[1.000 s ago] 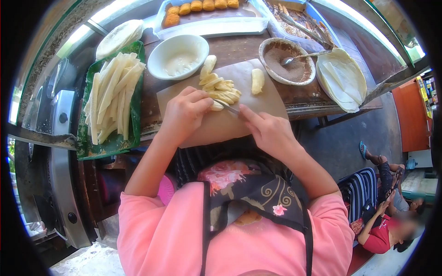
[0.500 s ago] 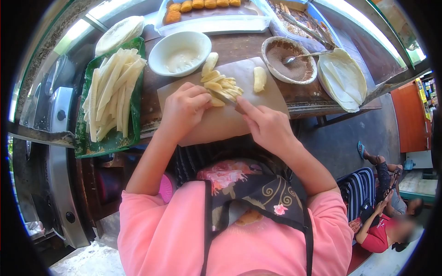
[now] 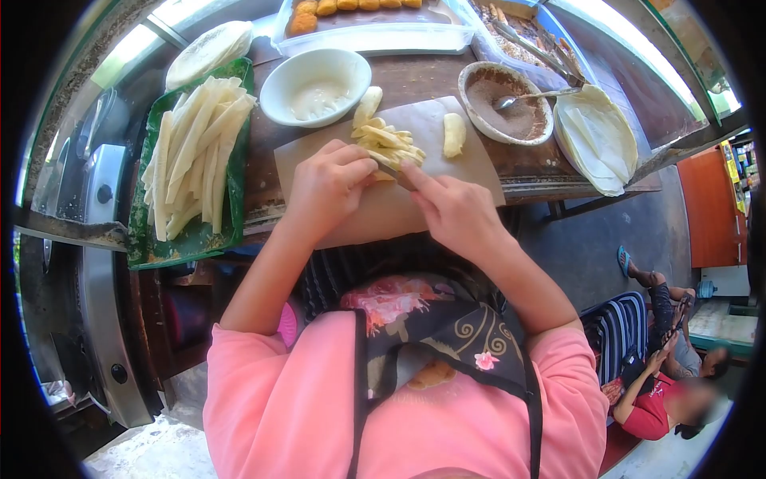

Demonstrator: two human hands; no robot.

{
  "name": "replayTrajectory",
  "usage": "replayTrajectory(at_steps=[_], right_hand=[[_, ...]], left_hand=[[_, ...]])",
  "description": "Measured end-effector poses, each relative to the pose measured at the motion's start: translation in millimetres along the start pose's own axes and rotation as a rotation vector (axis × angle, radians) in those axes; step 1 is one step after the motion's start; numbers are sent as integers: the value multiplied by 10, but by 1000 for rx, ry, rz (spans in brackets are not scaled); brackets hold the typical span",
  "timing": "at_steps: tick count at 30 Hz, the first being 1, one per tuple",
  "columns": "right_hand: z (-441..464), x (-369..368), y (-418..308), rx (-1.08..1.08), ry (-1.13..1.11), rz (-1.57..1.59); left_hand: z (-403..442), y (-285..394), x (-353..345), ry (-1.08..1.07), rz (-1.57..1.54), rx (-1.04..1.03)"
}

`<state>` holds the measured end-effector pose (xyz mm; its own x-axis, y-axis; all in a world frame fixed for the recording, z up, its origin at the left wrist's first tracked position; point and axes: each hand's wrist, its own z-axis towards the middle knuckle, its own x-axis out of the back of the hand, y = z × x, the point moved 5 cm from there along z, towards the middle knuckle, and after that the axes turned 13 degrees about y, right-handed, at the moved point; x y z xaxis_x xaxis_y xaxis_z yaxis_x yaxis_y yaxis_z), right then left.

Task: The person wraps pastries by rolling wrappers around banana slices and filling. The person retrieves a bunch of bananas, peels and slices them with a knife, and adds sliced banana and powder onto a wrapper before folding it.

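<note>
On a brown paper sheet (image 3: 359, 219) lies a pile of sliced banana sticks (image 3: 388, 145). Just below the pile my left hand (image 3: 333, 185) is closed, its fingertips pinching a piece of banana (image 3: 383, 176) against the paper. My right hand (image 3: 459, 206) grips a knife (image 3: 404, 180), index finger stretched along it toward the banana; most of the knife is hidden by the hand. A whole peeled banana piece (image 3: 454, 135) rests to the right of the pile, and another banana piece (image 3: 368, 104) touches its upper left.
Behind the paper stand a white bowl (image 3: 275, 100) with pale batter and a bowl of brown powder (image 3: 519, 120) with a spoon. Pale rolls fill a green tray (image 3: 231, 239) at left. Wrappers (image 3: 594, 140) lie at right. Plastic containers (image 3: 383, 40) line the back. Two people sit at far right.
The knife blade, seen between my hands before, is now mostly hidden. My left hand has shifted slightly right, and both hands stay at the banana. The view has tilted a little.
</note>
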<state>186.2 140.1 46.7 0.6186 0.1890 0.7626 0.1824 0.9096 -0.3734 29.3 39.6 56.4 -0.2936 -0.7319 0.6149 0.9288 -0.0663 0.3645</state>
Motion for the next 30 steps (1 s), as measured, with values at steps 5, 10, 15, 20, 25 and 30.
replayTrajectory(at_steps=[5,10,15,20,25,30], right_hand=[[-83,32,50,0,-76,-20],[-41,148,71,-21,9,30],[-25,0,-13,-2,-63,-5],[-74,159,84,-12,-55,28],[15,35,-21,-29,-56,37],[-45,79,58,-47,-131,47]], left_hand=[[-21,-66,19,-3,-16,20],[-35,-71,21,5,-24,25],[-25,-14,0,7,26,8],[-65,-89,13,21,-17,4],[-77,-33,-20,16,4,-20],[-80,-37,-18,-18,40,-25]])
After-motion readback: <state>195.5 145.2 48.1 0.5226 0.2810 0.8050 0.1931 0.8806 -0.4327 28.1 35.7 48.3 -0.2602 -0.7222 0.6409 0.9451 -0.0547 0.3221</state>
